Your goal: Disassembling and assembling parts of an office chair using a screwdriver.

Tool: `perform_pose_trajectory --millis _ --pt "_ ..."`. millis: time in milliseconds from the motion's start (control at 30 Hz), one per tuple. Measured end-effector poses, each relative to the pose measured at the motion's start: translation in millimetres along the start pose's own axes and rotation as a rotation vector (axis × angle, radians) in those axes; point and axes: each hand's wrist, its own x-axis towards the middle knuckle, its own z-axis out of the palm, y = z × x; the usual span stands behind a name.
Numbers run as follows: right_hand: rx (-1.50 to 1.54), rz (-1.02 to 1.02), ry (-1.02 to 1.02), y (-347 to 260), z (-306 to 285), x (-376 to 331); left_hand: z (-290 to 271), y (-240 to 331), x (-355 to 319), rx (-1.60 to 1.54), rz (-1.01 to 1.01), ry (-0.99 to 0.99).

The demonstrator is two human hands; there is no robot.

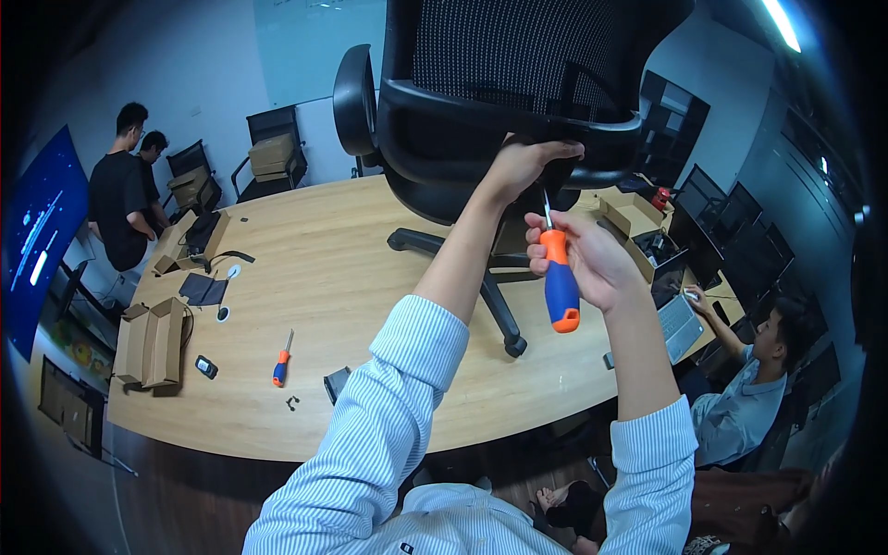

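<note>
A black office chair (435,143) with a mesh back stands on the table, its wheeled base (490,296) resting on the wood. My left hand (532,166) grips the chair at the lower edge of its backrest, thumb stretched to the right; some of its fingers are hidden. Just below, my right hand (597,254) is closed round the upper handle of a screwdriver (561,287) with a blue and orange grip. The shaft points up to the chair's dark underside, where the tip is hidden. A second, similar screwdriver (281,368) lies on the table to the left.
On the wooden table (305,231) lie small dark parts (293,403), a small black device (206,367) and an open cardboard box (153,344). A seated person (749,388) works at a laptop (680,328) on the right. Two people (120,203) stand at the far left.
</note>
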Motion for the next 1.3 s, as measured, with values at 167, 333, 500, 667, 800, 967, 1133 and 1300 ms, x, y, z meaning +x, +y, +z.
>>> perform_pose_trajectory --millis 167,333,500,667,800,967,1133,1300 --pt "0.62 -0.009 -0.32 8.8 -2.9 -0.8 -0.6 3.2 -0.3 0.017 0.024 -0.009" --pt "0.432 -0.01 -0.195 12.1 -7.0 -15.9 0.3 4.1 -2.7 -0.017 -0.045 0.022" --pt "-0.42 -0.051 0.076 -0.5 1.0 -22.6 0.6 4.5 -2.1 -0.04 -0.045 0.006" --pt "-1.289 -0.331 0.465 6.4 8.9 -18.7 1.1 2.7 -2.2 0.024 -0.06 0.013" --pt "-0.177 0.049 0.043 0.8 0.9 -19.6 0.8 3.0 -2.5 -0.039 -0.042 0.006" --pt "-0.011 -0.042 0.011 -1.4 4.5 -27.4 1.5 4.0 -3.3 -0.051 -0.001 0.012" --pt "-0.455 -0.019 0.152 -6.9 6.7 -24.3 1.8 5.2 -4.0 -0.018 -0.024 -0.001" --pt "-0.179 0.064 0.022 -9.0 -3.6 -26.4 0.7 4.6 -3.6 -0.004 -0.047 0.013"
